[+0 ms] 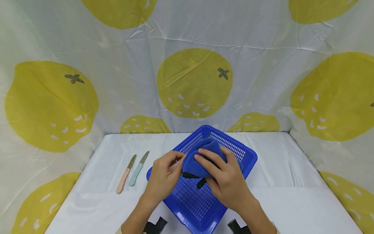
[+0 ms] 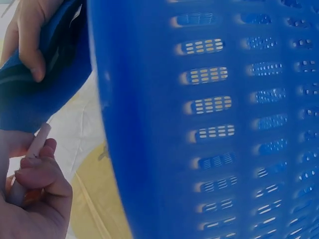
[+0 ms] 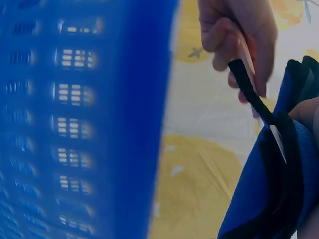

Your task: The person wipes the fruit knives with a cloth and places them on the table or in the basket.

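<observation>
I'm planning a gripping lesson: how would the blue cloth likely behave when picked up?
The blue cloth is probably floppy, since it bends and folds under the right hand. It seems unlikely to slip much, given its matte surface. Its black strip might snag or dangle, as it sticks out from the fold.

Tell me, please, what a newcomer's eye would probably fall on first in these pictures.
Most likely the bright blue basket centered low in the head view, over which the right hand holds a blue cloth and the left hand a pale-handled knife. The big yellow fruits printed on the backdrop come next, then two knives lying left of the basket.
</observation>
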Demonstrator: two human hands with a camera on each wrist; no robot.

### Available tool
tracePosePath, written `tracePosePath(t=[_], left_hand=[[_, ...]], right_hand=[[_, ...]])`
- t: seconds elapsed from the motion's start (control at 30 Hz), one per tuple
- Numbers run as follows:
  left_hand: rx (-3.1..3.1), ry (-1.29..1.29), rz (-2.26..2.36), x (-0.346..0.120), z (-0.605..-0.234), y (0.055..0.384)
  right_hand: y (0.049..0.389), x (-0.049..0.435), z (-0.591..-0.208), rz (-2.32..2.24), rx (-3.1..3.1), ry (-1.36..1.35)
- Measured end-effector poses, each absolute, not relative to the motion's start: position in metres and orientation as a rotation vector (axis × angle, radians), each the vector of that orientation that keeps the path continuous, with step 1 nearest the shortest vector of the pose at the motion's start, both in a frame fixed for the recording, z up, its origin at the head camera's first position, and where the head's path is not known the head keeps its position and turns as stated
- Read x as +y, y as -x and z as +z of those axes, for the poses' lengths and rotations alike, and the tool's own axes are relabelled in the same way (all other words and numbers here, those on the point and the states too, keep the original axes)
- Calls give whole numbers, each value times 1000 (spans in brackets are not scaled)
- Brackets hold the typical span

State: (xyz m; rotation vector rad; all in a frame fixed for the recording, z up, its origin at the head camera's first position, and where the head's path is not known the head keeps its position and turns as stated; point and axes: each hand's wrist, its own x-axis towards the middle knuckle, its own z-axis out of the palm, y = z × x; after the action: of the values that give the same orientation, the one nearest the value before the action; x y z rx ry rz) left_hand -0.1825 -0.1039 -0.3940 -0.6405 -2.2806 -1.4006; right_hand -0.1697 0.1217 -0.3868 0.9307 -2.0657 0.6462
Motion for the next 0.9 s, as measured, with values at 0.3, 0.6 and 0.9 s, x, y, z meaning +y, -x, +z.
tracePosePath(t=[0.3,0.6,0.9], left_hand=[[-2251,731,-1367,-101,-395,180],[-2216,781,-1330,-102,-394,181],[-2301,704,-1363,-101,-395,179]], right_hand=[[169,115,-392,624,-2112,-897],[178,125,-395,616,-2145,-800],[193,157,-393,664,-2157,-635]])
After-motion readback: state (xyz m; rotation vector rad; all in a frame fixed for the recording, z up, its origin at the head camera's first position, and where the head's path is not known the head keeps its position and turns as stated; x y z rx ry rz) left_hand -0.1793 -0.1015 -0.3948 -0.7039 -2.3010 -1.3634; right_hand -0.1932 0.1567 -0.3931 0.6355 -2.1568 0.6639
